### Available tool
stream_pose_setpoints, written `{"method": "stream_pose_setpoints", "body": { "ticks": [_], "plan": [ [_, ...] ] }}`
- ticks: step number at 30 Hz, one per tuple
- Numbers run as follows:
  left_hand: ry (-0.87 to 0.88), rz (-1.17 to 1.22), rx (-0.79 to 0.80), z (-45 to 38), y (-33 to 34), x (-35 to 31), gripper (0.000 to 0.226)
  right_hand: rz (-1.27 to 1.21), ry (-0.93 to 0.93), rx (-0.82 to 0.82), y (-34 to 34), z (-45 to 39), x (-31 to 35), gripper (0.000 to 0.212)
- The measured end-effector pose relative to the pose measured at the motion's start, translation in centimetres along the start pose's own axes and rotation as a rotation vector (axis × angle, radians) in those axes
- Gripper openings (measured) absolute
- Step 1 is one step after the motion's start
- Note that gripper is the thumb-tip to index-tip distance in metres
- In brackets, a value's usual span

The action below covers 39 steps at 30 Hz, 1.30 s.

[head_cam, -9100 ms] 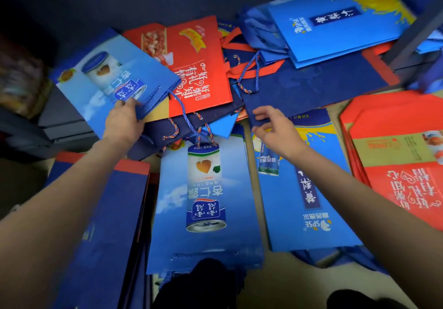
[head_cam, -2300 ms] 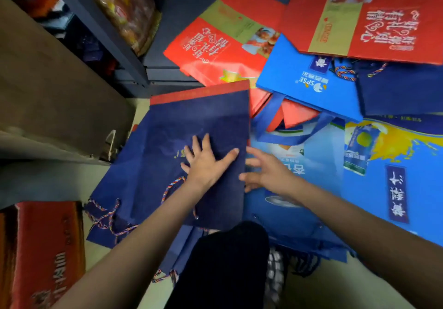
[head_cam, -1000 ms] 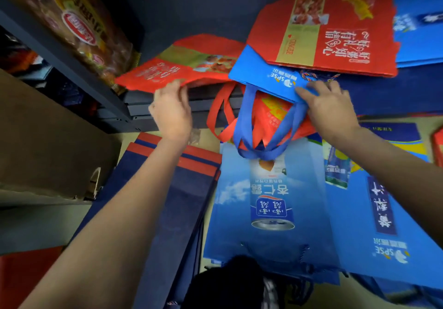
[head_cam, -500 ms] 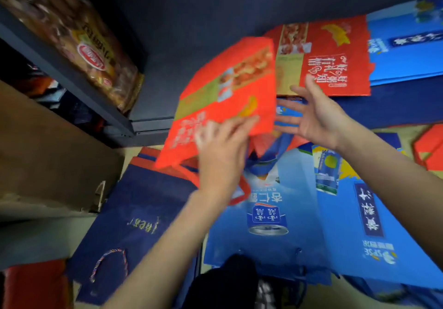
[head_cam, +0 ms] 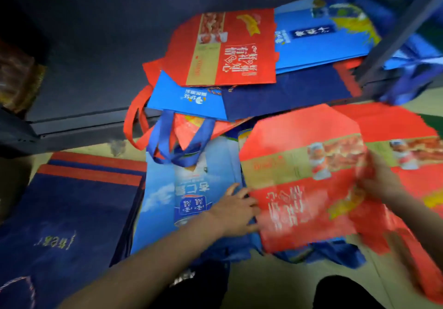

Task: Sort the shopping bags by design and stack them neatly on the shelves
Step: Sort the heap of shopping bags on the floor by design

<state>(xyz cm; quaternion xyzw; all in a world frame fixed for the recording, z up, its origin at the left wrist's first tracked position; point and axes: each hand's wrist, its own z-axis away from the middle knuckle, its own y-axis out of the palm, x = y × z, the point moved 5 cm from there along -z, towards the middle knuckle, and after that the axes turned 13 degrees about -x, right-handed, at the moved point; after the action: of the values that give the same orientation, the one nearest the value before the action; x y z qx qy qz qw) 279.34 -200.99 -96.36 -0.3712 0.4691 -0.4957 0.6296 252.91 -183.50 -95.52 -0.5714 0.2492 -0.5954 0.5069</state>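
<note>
Carried rightward since the earlier frame, the red bag (head_cam: 299, 184) lay over the red pile (head_cam: 407, 126) on the floor — left hand (head_cam: 236, 209) and right hand (head_cam: 378, 179) gripped its edges; the mixed heap (head_cam: 215, 69) remained unsorted.

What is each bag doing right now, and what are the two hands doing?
Red bag in hands: held flat by both edges, blurred.
Left hand: grips the bag's left edge.
Right hand: grips its right edge.
Red pile: lying flat behind it.
Sky-blue can bag: lying flat, handles loose.
Navy pile: stacked flat.
Red bag on shelf: lying on mixed bags.
</note>
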Motion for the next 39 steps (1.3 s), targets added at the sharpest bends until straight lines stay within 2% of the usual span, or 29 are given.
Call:
{"method": "stream_pose_setpoints", "body": {
  "ticks": [5, 8, 12, 16, 18, 21, 23, 25, 28, 30, 32, 34, 37, 39],
  "plan": [
    [-0.057, -0.110, 0.091, -1.0, 1.1, 2.0, 0.049, 0.118, 0.152, -0.043, -0.6, 1.9, -4.8, 0.081],
    [-0.086, -0.145, 0.135, -1.3, 1.5, 2.5, 0.049, 0.072, 0.080, -0.045, 0.5, 1.7, -3.8, 0.074],
    [-0.175, -0.158, 0.018, -3.0, 0.7, 1.9, 0.046, -0.002, -0.013, -0.061, 1.5, 0.8, -2.1, 0.071],
    [-0.304, 0.018, -0.015, -5.6, -0.2, 0.9, 0.053, -0.067, -0.042, -0.184, -1.7, -1.5, -2.8, 0.069],
    [-0.287, 0.057, 0.041, -7.2, -0.4, 0.0, 0.057, -0.035, -0.023, -0.280, -4.9, -3.3, -4.6, 0.067],
    [-0.169, 0.001, 0.112, -9.5, -0.7, -1.8, 0.060, 0.136, 0.134, -0.415, -9.1, -5.9, -7.3, 0.063],
    [-0.095, -0.074, 0.103, -10.9, -1.2, -2.6, 0.060, 0.185, 0.149, -0.362, -8.8, -6.4, -6.7, 0.064],
    [-0.071, -0.123, 0.067, -12.1, -1.5, -3.1, 0.059, 0.168, 0.021, -0.178, -5.3, -5.3, -4.0, 0.070],
    [-0.074, -0.178, -0.068, -12.8, -2.6, -2.9, 0.055, 0.227, -0.131, 0.097, 2.2, -0.9, -0.3, 0.090],
    [-0.085, -0.187, -0.244, -12.4, -4.1, -1.9, 0.053, 0.351, -0.168, 0.179, 5.2, 1.2, 0.2, 0.099],
    [-0.080, -0.169, -0.486, -11.4, -5.7, -0.6, 0.050, 0.471, -0.193, 0.131, 5.4, 1.4, -0.4, 0.098],
    [-0.090, -0.162, -0.672, -9.8, -6.9, 1.2, 0.050, 0.463, -0.178, 0.050, 4.3, 0.6, -0.8, 0.093],
    [-0.146, -0.172, -0.813, -8.7, -9.4, 4.1, 0.048, 0.223, -0.201, 0.091, 3.2, -0.5, 0.9, 0.089],
    [-0.218, -0.260, -0.848, -9.2, -11.6, 5.9, 0.047, -0.002, -0.223, 0.006, 2.3, -1.1, 3.4, 0.079]
  ]
}}
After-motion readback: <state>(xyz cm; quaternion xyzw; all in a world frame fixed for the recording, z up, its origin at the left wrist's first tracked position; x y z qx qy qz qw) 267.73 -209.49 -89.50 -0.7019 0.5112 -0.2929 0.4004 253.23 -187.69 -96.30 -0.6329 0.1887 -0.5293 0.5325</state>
